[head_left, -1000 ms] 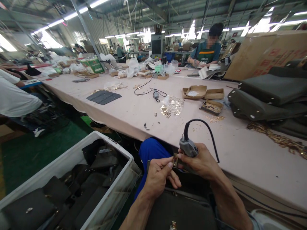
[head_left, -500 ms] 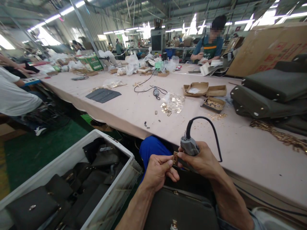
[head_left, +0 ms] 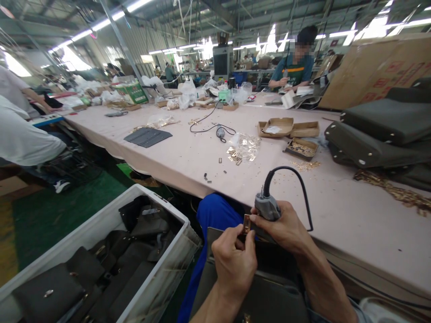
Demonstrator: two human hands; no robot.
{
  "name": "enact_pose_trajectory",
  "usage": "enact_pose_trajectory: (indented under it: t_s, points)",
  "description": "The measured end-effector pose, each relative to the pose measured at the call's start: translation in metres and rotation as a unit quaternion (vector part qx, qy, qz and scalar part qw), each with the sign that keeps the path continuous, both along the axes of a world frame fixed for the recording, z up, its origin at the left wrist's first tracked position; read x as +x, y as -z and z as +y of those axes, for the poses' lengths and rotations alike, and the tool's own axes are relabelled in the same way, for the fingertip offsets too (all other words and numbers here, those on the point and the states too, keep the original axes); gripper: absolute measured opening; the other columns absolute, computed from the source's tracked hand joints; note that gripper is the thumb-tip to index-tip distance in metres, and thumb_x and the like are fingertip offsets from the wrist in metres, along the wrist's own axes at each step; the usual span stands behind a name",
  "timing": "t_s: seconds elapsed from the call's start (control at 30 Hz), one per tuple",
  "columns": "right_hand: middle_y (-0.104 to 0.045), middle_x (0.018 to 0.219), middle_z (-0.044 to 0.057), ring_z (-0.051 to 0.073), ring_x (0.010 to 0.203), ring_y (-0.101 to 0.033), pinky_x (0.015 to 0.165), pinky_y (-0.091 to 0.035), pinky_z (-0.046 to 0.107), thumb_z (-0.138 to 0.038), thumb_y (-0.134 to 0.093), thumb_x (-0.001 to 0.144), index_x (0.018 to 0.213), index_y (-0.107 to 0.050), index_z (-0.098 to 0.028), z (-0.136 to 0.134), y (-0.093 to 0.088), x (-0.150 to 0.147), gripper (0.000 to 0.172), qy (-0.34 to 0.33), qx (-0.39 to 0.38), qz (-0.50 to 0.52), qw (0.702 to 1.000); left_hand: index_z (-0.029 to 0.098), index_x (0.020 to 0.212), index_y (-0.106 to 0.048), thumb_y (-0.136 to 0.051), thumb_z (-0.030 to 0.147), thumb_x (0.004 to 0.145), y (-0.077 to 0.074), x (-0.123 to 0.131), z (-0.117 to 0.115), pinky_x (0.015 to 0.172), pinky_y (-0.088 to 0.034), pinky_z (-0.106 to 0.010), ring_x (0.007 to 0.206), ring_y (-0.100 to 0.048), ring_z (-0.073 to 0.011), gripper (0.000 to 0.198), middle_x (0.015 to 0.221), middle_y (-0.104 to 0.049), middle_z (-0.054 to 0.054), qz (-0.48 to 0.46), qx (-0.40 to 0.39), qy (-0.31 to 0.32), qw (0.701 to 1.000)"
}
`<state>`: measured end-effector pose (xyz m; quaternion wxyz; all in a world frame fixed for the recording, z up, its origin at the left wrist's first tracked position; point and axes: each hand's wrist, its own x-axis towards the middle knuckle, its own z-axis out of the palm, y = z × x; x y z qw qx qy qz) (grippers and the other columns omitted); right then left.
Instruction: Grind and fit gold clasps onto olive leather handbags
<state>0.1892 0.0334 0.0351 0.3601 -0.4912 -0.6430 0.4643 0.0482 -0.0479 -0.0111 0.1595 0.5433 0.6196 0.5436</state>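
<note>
My right hand (head_left: 286, 229) is wrapped round a grey corded power tool (head_left: 267, 207) whose black cable (head_left: 296, 179) loops up over the table edge. My left hand (head_left: 235, 262) is closed, its thumb and fingers pinching a small gold metal fitting (head_left: 247, 223) right against the tool's tip. Both hands hover over a dark olive bag (head_left: 256, 291) lying on my lap, just below the pink table (head_left: 188, 157).
A white bin (head_left: 101, 224) of dark bags stands at my left. On the table lie gold fittings (head_left: 244, 148), cardboard trays (head_left: 286, 130), a stack of olive bags (head_left: 380, 134) and a gold chain (head_left: 393, 190). Other people work at the far end and on the left.
My left hand has turned and risen so its back faces me, still pinching the gold fitting at the tool. The right hand and tool have barely moved.
</note>
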Motion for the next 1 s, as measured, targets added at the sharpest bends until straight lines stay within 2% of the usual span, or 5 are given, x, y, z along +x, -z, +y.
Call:
enact_pose_trajectory:
  t_s: [0.1, 0.3, 0.63, 0.9, 1.0]
  points:
    - [-0.072, 0.077, 0.005, 0.024, 0.072, -0.069, 0.063, -0.053, 0.030, -0.041, -0.079, 0.080, 0.087, -0.073, -0.015, -0.002, 0.000, -0.001, 0.027, 0.007, 0.002, 0.015, 1.000, 0.015, 0.092, -0.072, -0.069, 0.021, 0.096, 0.000, 0.004, -0.002, 0.055, -0.045, -0.029, 0.057, -0.062, -0.0191, 0.007, 0.073, -0.068, -0.006, 0.103, 0.058, -0.020, 0.993]
    - [-0.072, 0.076, 0.004, 0.022, 0.070, -0.067, 0.062, -0.053, 0.028, -0.044, -0.083, 0.081, 0.087, -0.073, -0.014, -0.002, 0.009, 0.000, 0.031, 0.017, 0.009, 0.029, 0.999, 0.015, 0.081, -0.065, -0.064, 0.018, 0.098, -0.002, 0.010, 0.000, 0.058, -0.041, -0.031, 0.064, -0.062, -0.0213, 0.018, 0.076, -0.065, -0.009, 0.150, 0.066, -0.053, 0.985]
    - [-0.071, 0.077, 0.004, 0.021, 0.071, -0.065, 0.062, -0.052, 0.028, -0.042, -0.083, 0.082, 0.085, -0.072, -0.015, -0.004, 0.008, 0.002, 0.030, 0.019, 0.024, 0.024, 0.999, 0.017, 0.081, -0.059, -0.054, 0.012, 0.101, 0.006, 0.020, 0.007, 0.057, -0.039, -0.031, 0.062, -0.056, -0.0199, 0.021, 0.075, -0.059, -0.007, 0.151, 0.079, -0.051, 0.984]
    - [-0.071, 0.079, 0.004, 0.022, 0.070, -0.065, 0.062, -0.053, 0.029, -0.042, -0.082, 0.084, 0.087, -0.072, -0.015, -0.007, 0.010, 0.000, 0.028, 0.003, 0.030, 0.031, 0.999, 0.017, 0.083, -0.059, -0.050, 0.008, 0.099, 0.009, 0.022, 0.009, 0.059, -0.044, -0.031, 0.065, -0.059, -0.0220, 0.021, 0.076, -0.060, -0.008, 0.161, 0.083, -0.063, 0.981]
    - [-0.072, 0.081, 0.004, 0.023, 0.072, -0.067, 0.064, -0.054, 0.030, -0.038, -0.080, 0.084, 0.090, -0.073, -0.015, -0.007, 0.007, -0.002, 0.025, -0.001, 0.025, 0.032, 0.999, 0.017, 0.083, -0.060, -0.049, 0.007, 0.099, 0.010, 0.022, 0.013, 0.059, -0.044, -0.032, 0.065, -0.060, -0.0232, 0.022, 0.077, -0.061, -0.010, 0.149, 0.083, -0.044, 0.984]
